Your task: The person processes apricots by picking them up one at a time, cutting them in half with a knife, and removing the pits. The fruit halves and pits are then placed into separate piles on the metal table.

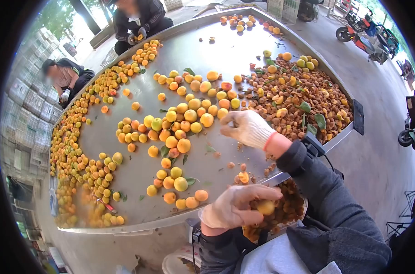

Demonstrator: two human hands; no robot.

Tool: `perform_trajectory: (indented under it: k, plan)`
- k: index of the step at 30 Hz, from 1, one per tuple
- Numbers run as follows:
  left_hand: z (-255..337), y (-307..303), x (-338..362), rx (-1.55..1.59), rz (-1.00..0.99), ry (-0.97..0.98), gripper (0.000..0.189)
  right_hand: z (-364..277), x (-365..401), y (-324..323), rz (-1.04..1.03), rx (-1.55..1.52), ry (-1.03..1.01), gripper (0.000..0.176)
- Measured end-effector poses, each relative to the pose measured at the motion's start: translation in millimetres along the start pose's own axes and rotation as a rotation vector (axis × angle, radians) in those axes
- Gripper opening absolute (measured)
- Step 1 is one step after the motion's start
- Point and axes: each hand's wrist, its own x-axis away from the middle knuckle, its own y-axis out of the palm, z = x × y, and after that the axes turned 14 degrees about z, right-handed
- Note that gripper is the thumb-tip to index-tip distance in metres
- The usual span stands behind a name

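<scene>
My left hand, in a thin pale glove, is closed around a yellow apricot near the table's front edge. Below it, a container holds split apricot pieces, partly hidden by the hand. My right hand, in a white knit glove with a red cuff, is over the metal table. Its fingers are curled together, and what they hold, if anything, cannot be made out. Whole apricots are grouped just left of it. To its right is a heap of brown apricot pits with a few leaves and fruit pieces.
More apricots line the table's left side. Two people are at the far left edges, one holding fruit. A white bucket stands below the front edge. Stacked crates are at left; scooters are parked at right.
</scene>
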Motion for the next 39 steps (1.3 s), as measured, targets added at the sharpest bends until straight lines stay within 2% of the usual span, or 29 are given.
perform_trajectory:
  k: [1,2,3,5,6,7,9,10,11,12,13,15,16,17,18,19,21,22,23,24,25,27,28,29,31,35,37,38,39]
  plan:
    - [0.6,2.6,-0.6,0.013,-0.16,0.112,0.047,-7.7,-5.7,9.1,-0.028,0.07,-0.132,0.034]
    - [-3.0,4.2,0.7,0.114,-0.059,0.145,0.046,-13.3,-11.4,25.9,-0.051,0.051,-0.219,0.03]
    - [-7.6,1.5,4.2,0.113,-0.054,0.145,0.046,-31.6,-14.2,36.8,-0.104,0.148,-0.294,0.02]
    - [-15.2,-6.2,10.5,0.346,0.469,0.069,0.042,-40.9,-24.1,82.0,-0.214,0.276,-0.375,0.029]
    - [-12.0,-9.6,8.0,0.415,0.585,0.12,0.042,-37.8,-25.1,102.5,-0.182,0.274,-0.474,0.03]
    - [-13.1,-13.3,7.9,0.412,0.593,0.124,0.042,-36.3,-26.2,117.6,-0.152,0.27,-0.572,0.03]
    - [-22.3,-22.8,9.3,0.564,1.108,0.037,0.044,-34.3,-34.9,138.5,-0.162,0.357,-0.566,0.031]
    - [-29.3,-31.3,11.0,0.565,1.113,0.045,0.044,-36.5,-39.1,142.6,-0.165,0.448,-0.556,0.032]
    - [-36.1,-41.5,12.7,0.6,1.22,0.113,0.045,-36.6,-41.1,140.2,-0.168,0.449,-0.564,0.032]
    - [-40.3,-47.9,15.3,0.636,1.324,0.179,0.046,-32.0,-40.8,132.5,-0.188,0.427,-0.47,0.032]
    - [-38.1,-49.5,15.4,0.642,1.323,0.182,0.046,-28.1,-39.5,121.2,-0.204,0.407,-0.374,0.031]
    - [-32.8,-52.1,11.8,0.563,1.552,0.132,0.047,-25.9,-31.0,91.3,-0.191,0.171,-0.125,0.029]
    - [-33.8,-53.8,9.7,0.574,1.548,0.138,0.047,-19.8,-26.6,81.5,-0.219,-0.026,-0.059,0.028]
    - [-37.3,-55.5,7.4,0.602,1.44,0.14,0.047,-16.5,-21.5,72.8,-0.248,-0.224,0.009,0.028]
    - [-40.5,-55.9,5.0,0.626,1.331,0.14,0.047,-14.7,-13.3,65.9,-0.247,-0.217,0.007,0.028]
    - [-43.2,-52.9,-0.1,0.631,1.325,0.139,0.047,-17.9,-2.7,56.2,-0.21,-0.247,-0.008,0.029]
    - [-48.2,-43.9,-13.1,0.637,1.25,0.01,0.045,-34.2,10.0,34.8,-0.162,-0.278,-0.023,0.031]
    - [-51.8,-43.0,-16.6,0.636,1.241,0.009,0.045,-46.0,14.7,22.3,-0.191,-0.041,-0.092,0.038]
    - [-56.7,-42.1,-19.4,0.49,1.143,0.046,0.044,-50.6,18.3,15.0,-0.221,0.199,-0.158,0.047]
    - [-59.3,-40.4,-22.2,0.348,1.043,0.083,0.043,-35.2,19.1,21.7,-0.15,0.203,-0.303,0.054]
    - [-56.1,-38.7,-24.5,0.35,1.038,0.082,0.043,-35.9,18.5,13.7,-0.146,0.206,-0.301,0.054]
    - [-45.9,-39.6,-27.2,0.759,0.96,0.034,0.041,-39.4,14.1,-7.5,-0.233,-0.232,-0.262,0.054]
    - [-51.8,-43.3,-26.3,0.865,0.921,0.044,0.04,-56.2,11.9,-31.6,-0.276,-0.349,-0.079,0.051]
    - [-48.4,-42.0,-24.7,0.864,0.923,0.036,0.04,-58.7,11.0,-42.6,-0.201,-0.51,0.127,0.045]
    - [-34.4,-37.9,-24.1,1.026,0.812,0.119,0.039,-30.2,12.6,-44.6,0.006,-0.649,0.299,0.036]
    - [-32.6,-38.1,-30.6,1.148,0.706,0.137,0.041,9.9,35.6,-20.1,0.129,-0.555,0.358,0.025]
    - [-45.6,-40.3,-32.6,1.031,0.753,0.162,0.043,2.5,47.4,-23.9,-0.089,-0.266,0.043,0.023]
    - [-46.6,-38.2,-33.2,1.029,0.751,0.156,0.043,-1.8,52.0,-17.3,-0.1,-0.337,-0.031,0.019]
    - [-44.9,-34.6,-34.3,0.967,0.754,0.162,0.046,-20.3,56.3,-22.6,-0.175,-0.289,0.012,0.02]
